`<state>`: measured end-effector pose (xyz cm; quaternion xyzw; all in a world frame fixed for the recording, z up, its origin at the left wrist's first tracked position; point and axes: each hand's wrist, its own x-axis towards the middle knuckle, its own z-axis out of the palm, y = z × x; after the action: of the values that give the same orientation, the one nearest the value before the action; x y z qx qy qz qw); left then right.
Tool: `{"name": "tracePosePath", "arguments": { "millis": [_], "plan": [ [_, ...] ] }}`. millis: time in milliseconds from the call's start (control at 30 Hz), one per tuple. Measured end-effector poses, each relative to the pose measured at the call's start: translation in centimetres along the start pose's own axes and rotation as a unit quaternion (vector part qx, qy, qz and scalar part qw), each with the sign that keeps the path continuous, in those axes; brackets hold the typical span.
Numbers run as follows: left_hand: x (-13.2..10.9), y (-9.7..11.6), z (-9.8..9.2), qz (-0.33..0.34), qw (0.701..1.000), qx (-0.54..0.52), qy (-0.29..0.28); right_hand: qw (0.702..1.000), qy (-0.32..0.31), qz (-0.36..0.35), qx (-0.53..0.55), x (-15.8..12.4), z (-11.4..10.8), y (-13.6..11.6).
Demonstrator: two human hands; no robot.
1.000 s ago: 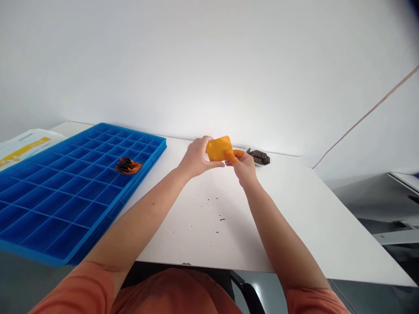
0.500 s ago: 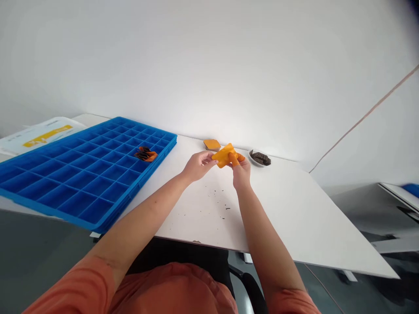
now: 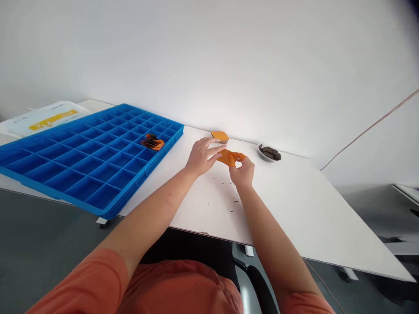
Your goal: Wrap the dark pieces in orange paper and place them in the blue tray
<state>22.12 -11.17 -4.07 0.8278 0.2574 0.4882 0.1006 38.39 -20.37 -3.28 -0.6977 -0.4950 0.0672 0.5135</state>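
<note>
Both my hands meet over the middle of the white table (image 3: 294, 205). My left hand (image 3: 202, 155) and my right hand (image 3: 242, 171) pinch a small orange pouch (image 3: 228, 157) between them, folded or squashed flat just above the tabletop. An orange cover sits on one finger of my right hand. Behind the hands lies a small stack of orange pouches (image 3: 219, 136). To the right stands a small white dish of dark pieces (image 3: 269, 153).
A large blue compartment tray (image 3: 81, 152) covers the left of the table, with an orange and dark item (image 3: 152, 142) in one cell near its right edge. White packaging with a yellow label (image 3: 46, 117) lies behind it. Dark crumbs (image 3: 225, 192) dot the table.
The pouch has gone from held up and flat to lowered and squashed between my hands. The view has shifted, and the stack of pouches behind has come into sight.
</note>
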Motion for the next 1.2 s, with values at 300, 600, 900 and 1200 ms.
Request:
{"name": "tracePosePath", "arguments": {
  "millis": [300, 600, 900, 1200],
  "plan": [
    [-0.2, -1.5, 0.6, 0.076, 0.992, 0.044, 0.089, 0.999, -0.033, -0.002, 0.02, -0.7, 1.1, 0.0],
    [-0.3, -1.4, 1.7, 0.093, 0.985, 0.065, 0.128, 0.995, -0.037, 0.014, 0.087, -0.9, 1.2, -0.2],
    [-0.5, -1.1, 1.7, 0.067, 0.993, 0.048, 0.089, 0.996, -0.024, 0.021, 0.083, -1.1, 1.1, -0.6],
    [-0.6, -0.8, 2.0, 0.067, 0.992, 0.043, 0.093, 0.996, -0.026, 0.035, 0.083, -1.0, 1.0, -0.5]
  ]
}}
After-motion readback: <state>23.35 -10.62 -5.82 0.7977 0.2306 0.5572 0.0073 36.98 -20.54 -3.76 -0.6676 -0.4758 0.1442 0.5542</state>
